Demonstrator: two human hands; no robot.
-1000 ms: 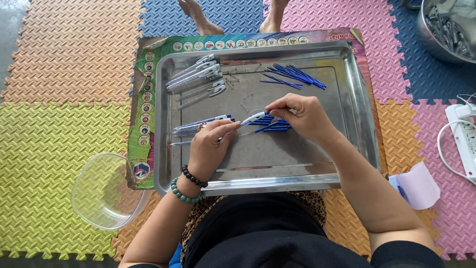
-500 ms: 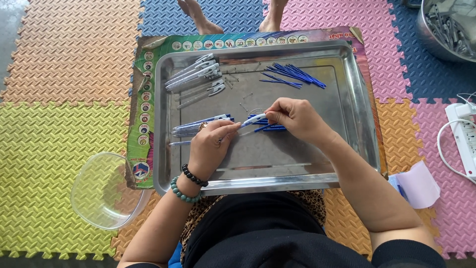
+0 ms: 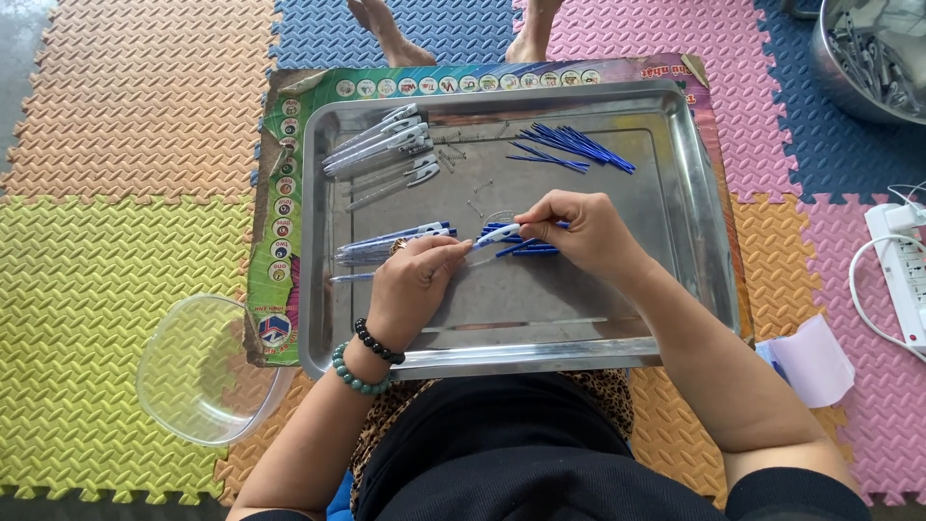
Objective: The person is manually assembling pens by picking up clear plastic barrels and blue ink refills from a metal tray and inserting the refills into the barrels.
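Pen [image 3: 498, 234], white and blue, is sitting between both hands over the middle of the metal tray [image 3: 696, 241]. Head view: left hand [image 3: 417, 286] is pinching its clear barrel end, fingers pressed together; right hand [image 3: 584, 230] is pinching the white clip end, fingers curled tight around it. Under the right hand a small bunch of blue refills [image 3: 529, 250] is lying on the tray. Finished pens [image 3: 391, 245] are lying just left of the left hand; empty pen barrels [image 3: 381, 150] are lying at the far left corner; more loose blue refills [image 3: 571, 147] are lying at the far edge. Clear plastic bowl [image 3: 198, 371] is resting on the foam floor mat [image 3: 96, 241], near the tray's near left corner.
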